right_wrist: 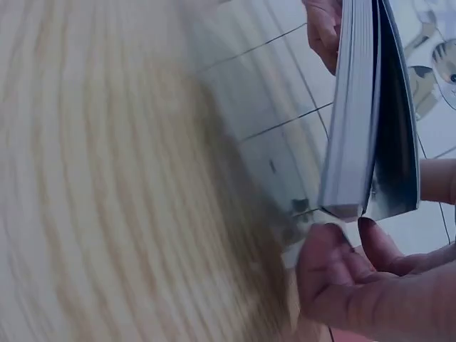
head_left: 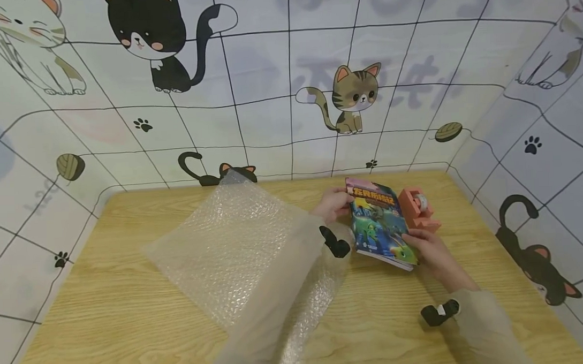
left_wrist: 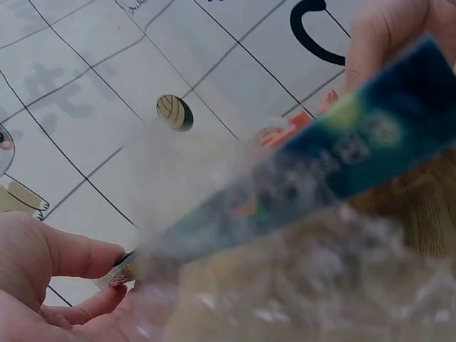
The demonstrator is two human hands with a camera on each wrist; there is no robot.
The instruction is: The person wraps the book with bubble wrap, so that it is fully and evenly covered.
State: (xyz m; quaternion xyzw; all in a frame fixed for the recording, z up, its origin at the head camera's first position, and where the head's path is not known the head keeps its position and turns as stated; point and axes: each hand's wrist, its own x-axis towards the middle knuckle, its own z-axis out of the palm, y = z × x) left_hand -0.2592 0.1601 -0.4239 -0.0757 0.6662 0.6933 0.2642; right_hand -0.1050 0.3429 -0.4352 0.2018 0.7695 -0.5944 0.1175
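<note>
A paperback book (head_left: 378,222) with a colourful comic-style cover is held tilted above the right part of the table. My left hand (head_left: 333,203) pinches its upper left edge, as the left wrist view also shows, where the spine (left_wrist: 356,153) faces the camera. At the lower right edge my right hand (head_left: 431,255) grips it, thumb on the cover. In the right wrist view the page edges (right_wrist: 353,107) show above the right fingertips (right_wrist: 320,249). A sheet of clear bubble wrap (head_left: 226,243) lies left of the book, partly under my left forearm.
A coral tape dispenser (head_left: 418,209) with a roll of tape stands just behind and right of the book. The wooden table (head_left: 107,295) meets a cat-printed backdrop (head_left: 270,113) at the back and both sides.
</note>
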